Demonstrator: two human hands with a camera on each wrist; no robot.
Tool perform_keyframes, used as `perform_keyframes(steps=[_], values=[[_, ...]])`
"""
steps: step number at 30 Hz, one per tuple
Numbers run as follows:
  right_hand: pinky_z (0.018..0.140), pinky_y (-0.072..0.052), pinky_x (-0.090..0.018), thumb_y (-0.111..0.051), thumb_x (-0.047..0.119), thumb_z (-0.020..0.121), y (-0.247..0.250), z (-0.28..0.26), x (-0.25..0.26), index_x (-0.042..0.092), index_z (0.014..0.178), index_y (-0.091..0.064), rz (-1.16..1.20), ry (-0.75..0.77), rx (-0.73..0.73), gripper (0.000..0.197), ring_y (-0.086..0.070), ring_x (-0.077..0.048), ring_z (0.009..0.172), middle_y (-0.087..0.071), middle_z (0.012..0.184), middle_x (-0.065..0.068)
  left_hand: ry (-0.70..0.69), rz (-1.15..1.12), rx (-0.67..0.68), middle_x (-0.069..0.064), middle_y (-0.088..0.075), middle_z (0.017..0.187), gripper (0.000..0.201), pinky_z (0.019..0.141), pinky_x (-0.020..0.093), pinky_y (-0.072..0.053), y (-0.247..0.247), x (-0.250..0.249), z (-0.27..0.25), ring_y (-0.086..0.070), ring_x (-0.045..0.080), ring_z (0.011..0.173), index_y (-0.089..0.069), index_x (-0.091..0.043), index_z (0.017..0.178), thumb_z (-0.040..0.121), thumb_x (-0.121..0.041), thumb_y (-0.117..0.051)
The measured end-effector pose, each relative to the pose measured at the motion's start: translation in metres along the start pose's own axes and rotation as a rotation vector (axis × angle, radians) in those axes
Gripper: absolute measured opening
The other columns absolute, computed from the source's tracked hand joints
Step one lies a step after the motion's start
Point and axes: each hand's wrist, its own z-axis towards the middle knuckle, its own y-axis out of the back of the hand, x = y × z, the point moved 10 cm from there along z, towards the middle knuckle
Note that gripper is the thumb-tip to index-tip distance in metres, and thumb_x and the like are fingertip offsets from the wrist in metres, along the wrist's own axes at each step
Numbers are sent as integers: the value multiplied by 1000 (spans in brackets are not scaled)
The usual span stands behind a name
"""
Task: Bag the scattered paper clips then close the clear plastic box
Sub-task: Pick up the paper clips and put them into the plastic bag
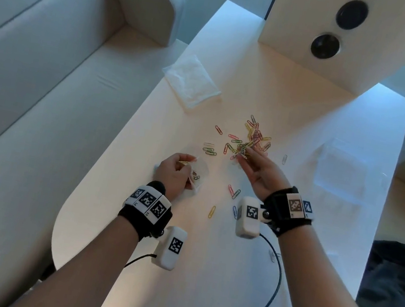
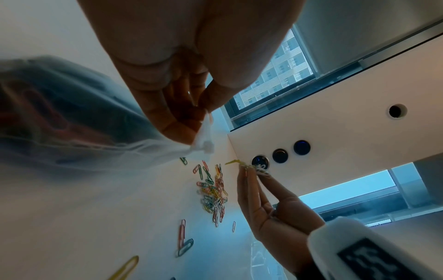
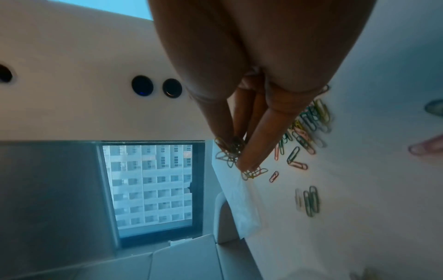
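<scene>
Head view: the right hand [image 1: 260, 171] pinches a bunch of clips [image 1: 242, 151] lifted at the near edge of the pile [image 1: 252, 138] on the table [image 1: 201, 275]; the left hand [image 1: 174, 174] grips the mouth of a small clear bag [image 1: 199, 171] that already holds a few clips. To do this step well, the left hand should spread the mouth wide and tilt it toward the right hand, which should carry the bunch well inside before letting go, since tangled clips may catch on the rim. Strays lie near both wrists and must not be missed. The clear box [image 1: 339, 169] is only a faint outline on the table to the right; whether its lid is on cannot be told. How far the bag's mouth is open is hidden behind the left fingers [image 2: 167, 106].
</scene>
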Motion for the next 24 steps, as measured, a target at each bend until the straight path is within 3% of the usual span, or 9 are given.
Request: perform_keyframes(steps=[3,7,10,14,18,24], values=[[82,-59,-29,-56,-2,92,-17,-15,-11,-1,106,-60,35,-25,89,14,-69,-24,96,-68,101,-16,19,-22,-5,9,-66,85,27,66,32,-61,-1,2,-3,-66,22,70,-63,-10,119,96,-4,-48],[86,-58,-33,-55,-4,92,-40,-35,-34,-5,109,-60,-163,-51,182,18,-69,-25,93,-69,99,-17,1,2,2,10,-69,89,29,74,40,-60,-7,1,-7,-66,23,70,-64,-9,121,97,-6,-48],[81,-59,-29,-57,-5,91,-44,-41,-53,-4,105,-61,-450,-32,173,15,-67,-22,84,-66,95,-17,-20,10,11,15,-72,95,26,79,45,-60,-10,-2,-11,-68,27,73,-67,-8,118,96,-10,-53],[82,-58,-30,-61,-8,86,-41,-42,-58,0,104,-64,-759,48,116,20,-67,-24,83,-67,94,-15,-48,54,46,13,-74,99,24,80,46,-60,-15,-4,-14,-73,32,81,-71,-10,113,95,-13,-56],[85,-58,-35,-69,0,77,-47,-43,-49,9,104,-70,-1095,163,134,28,-70,-23,91,-72,97,-9,-57,64,60,14,-70,109,26,81,42,-60,-15,-7,-17,-72,32,88,-68,-8,117,96,-8,-53],[81,-57,-26,-70,14,83,-67,-43,-36,13,105,-73,-1584,409,65,23,-67,-12,80,-73,93,-3,-77,71,87,16,-70,108,26,79,38,-60,-15,-8,-16,-72,30,84,-69,-10,116,97,-8,-51]])
